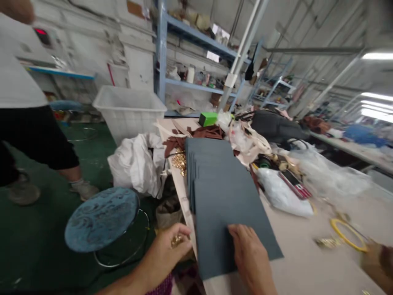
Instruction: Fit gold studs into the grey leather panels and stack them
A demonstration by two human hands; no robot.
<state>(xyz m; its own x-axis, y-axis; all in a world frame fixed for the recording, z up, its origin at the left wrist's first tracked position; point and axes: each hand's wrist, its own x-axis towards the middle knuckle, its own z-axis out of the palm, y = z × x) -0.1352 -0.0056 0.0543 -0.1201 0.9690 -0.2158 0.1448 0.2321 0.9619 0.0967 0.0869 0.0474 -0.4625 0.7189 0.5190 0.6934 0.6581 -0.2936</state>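
A stack of dark blue-grey sheets, fanned out in overlapping layers, lies along the table's left edge. My left hand is beside the near left side of the stack, its fingers curled around small gold-coloured metal pieces. On the nearest sheet rests my right hand, fingers bent and pressed together; whatever its fingertips may hold is hidden. A pile of similar gold pieces sits at the far left of the stack.
Brown strips, a green box and a white plastic packet lie around the stack. A yellow ring is at right. Left of the table stand a blue round stool, a white bin and a person.
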